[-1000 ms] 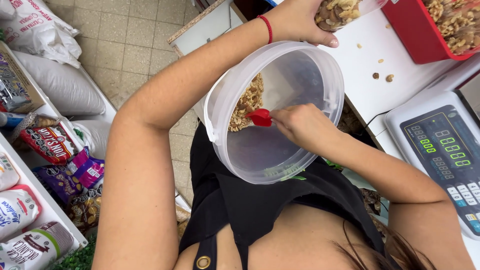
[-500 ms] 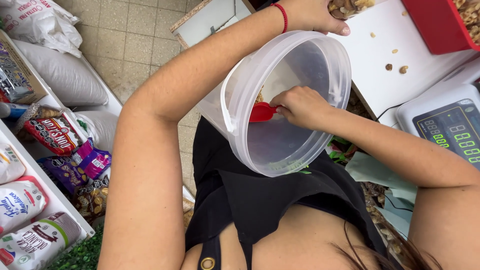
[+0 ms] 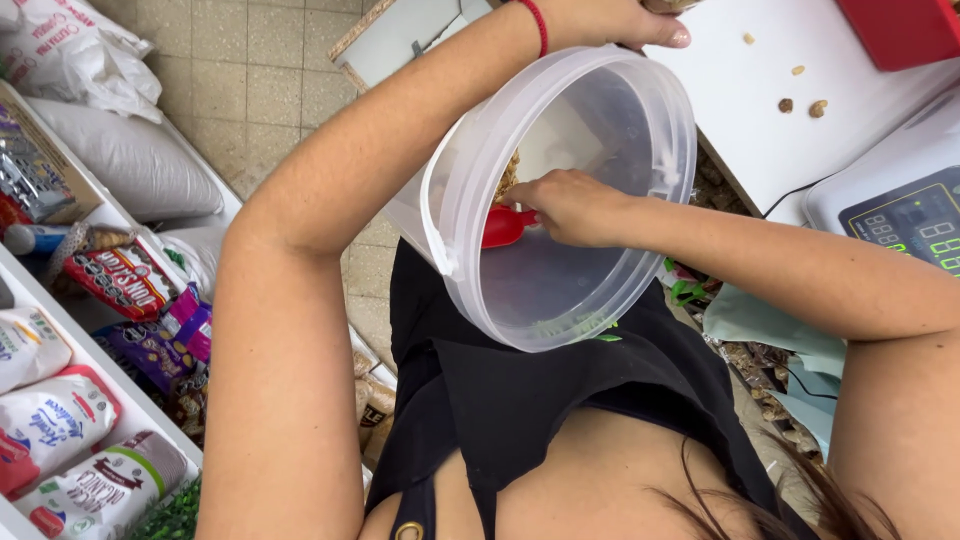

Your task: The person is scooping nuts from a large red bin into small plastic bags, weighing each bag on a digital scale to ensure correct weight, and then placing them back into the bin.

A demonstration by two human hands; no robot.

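Over at ten o'clock, plump pale sacks (image 3: 120, 165) slump against the tiled floor (image 3: 260, 60). Down at eight o'clock a white shelf (image 3: 70, 345) carries bright snack packets (image 3: 125, 280) and soft white bags (image 3: 55, 420) with red and green printing. At one o'clock a white counter (image 3: 760, 130) bears a few loose nuts (image 3: 805, 103), with a red tray (image 3: 905, 30) at its far corner. At three o'clock sits a digital scale (image 3: 900, 215), green digits lit.
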